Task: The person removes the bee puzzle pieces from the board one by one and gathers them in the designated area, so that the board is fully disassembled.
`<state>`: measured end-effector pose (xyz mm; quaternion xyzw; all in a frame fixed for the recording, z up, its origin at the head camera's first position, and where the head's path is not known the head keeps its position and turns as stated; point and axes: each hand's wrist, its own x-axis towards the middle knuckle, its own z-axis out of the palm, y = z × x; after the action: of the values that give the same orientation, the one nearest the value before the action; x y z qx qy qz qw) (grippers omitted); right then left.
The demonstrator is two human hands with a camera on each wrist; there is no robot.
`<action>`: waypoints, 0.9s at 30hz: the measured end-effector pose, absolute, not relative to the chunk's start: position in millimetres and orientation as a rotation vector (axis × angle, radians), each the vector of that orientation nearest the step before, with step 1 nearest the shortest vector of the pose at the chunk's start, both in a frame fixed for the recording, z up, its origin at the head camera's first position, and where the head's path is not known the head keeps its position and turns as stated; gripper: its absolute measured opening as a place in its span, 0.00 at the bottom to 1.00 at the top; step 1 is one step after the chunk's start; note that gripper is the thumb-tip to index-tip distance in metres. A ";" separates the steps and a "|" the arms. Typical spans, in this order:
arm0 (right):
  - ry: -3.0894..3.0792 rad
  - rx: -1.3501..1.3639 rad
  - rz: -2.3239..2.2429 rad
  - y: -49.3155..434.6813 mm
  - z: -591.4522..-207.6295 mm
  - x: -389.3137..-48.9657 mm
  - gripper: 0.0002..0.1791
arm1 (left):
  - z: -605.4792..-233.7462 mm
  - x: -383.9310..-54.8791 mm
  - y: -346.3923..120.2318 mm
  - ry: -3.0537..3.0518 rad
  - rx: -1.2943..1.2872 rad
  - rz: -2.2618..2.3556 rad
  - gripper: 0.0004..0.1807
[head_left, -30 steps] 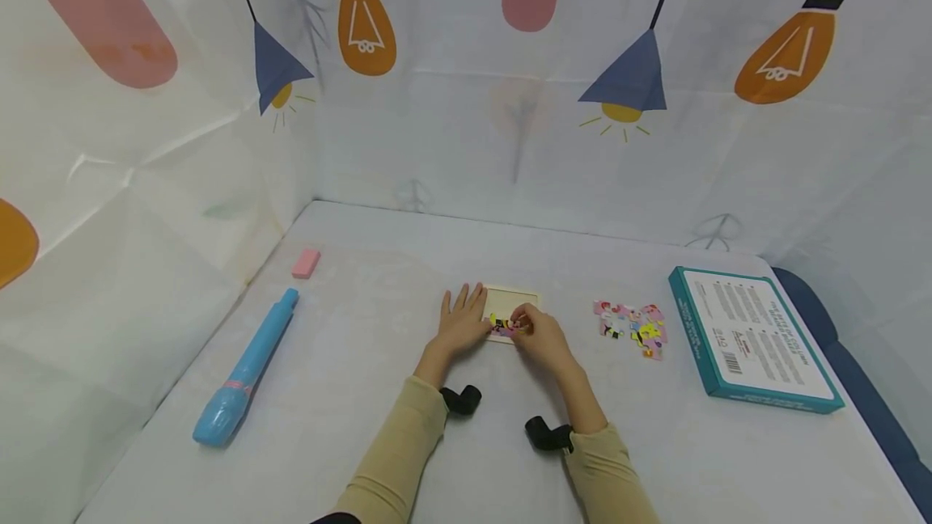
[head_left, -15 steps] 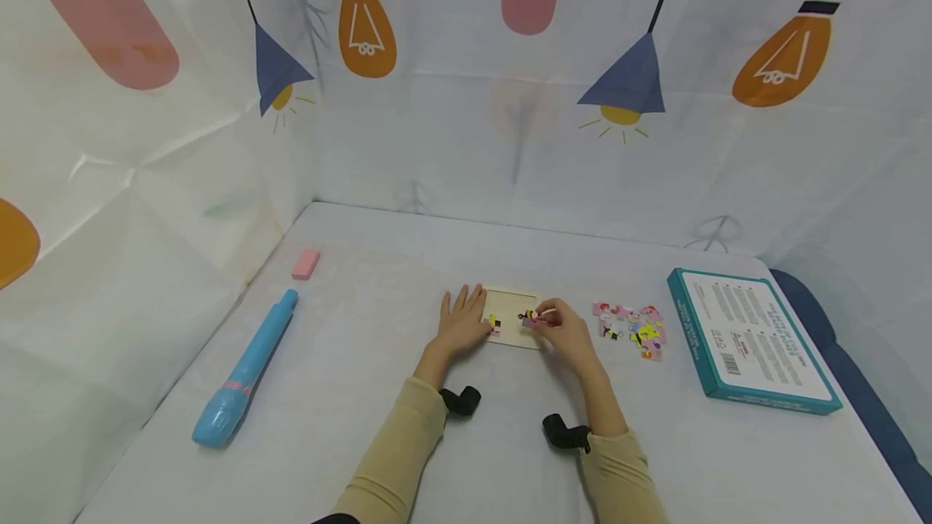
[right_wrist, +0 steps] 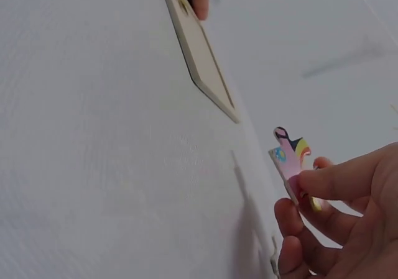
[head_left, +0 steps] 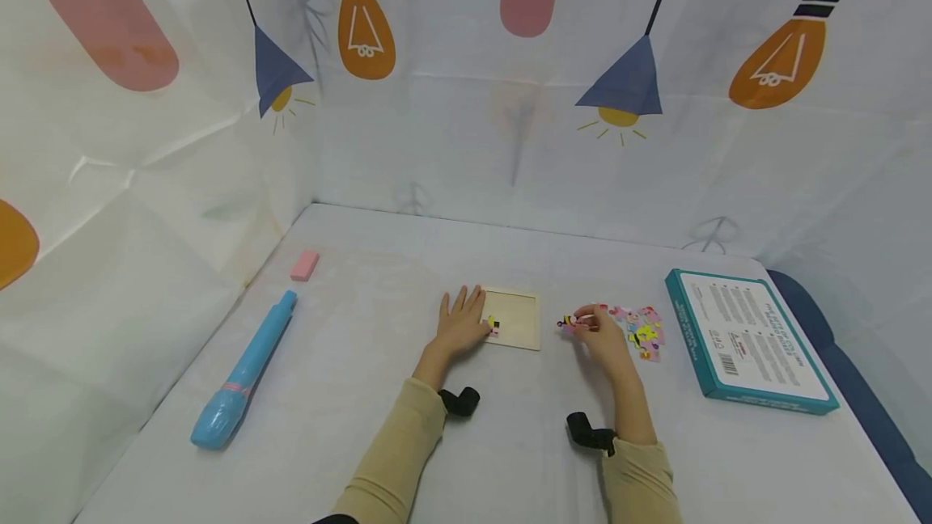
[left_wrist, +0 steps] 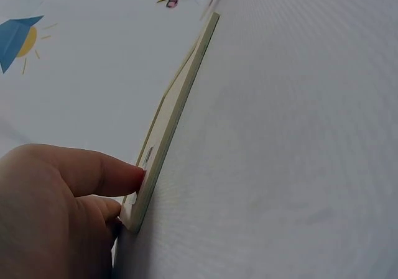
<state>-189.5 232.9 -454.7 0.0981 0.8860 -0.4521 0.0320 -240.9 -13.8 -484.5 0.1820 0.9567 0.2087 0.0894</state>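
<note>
In the head view my left hand [head_left: 460, 327] lies with fingers spread at the left side of a pale wooden puzzle tray [head_left: 518, 331]. Its thumb rests on a small jigsaw piece [head_left: 494, 326] in the tray's lower left corner. Over to the right, my right hand [head_left: 606, 342] pinches a colourful jigsaw piece between thumb and fingers, in front of the loose pieces. The right wrist view shows this held jigsaw piece [right_wrist: 287, 158] close up, pink with yellow and black, raised above the table.
Several loose jigsaw pieces [head_left: 646, 333] lie to the right, partly behind my right hand. Farther right is a teal-edged box [head_left: 750, 342]. On the left are a blue bottle-shaped object [head_left: 243, 370] and a pink block [head_left: 304, 265]. Printed fabric walls surround the table.
My right hand has lifted the jigsaw piece out of the tray and carried it right, toward the loose pieces. My left hand has stayed in place on the tray.
</note>
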 end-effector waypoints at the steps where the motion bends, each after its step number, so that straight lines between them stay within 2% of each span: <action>1: 2.720 0.332 -1.381 236.5 -454.2 -188.0 0.15 | -484.9 -241.2 -13.9 2.846 0.540 0.615 0.38; 14: 2.691 0.593 -1.254 276.0 -457.1 -173.5 0.19 | -489.9 -244.3 -13.8 2.847 0.538 0.630 0.38; 27: 2.769 0.734 -1.186 296.9 -462.3 -166.0 0.21 | -485.0 -241.2 -13.4 2.844 0.525 0.637 0.38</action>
<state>-166.0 296.9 -462.3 0.2368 0.8929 -0.3825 0.0204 -241.2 -13.4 -485.0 0.1767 0.9564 0.2143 0.0899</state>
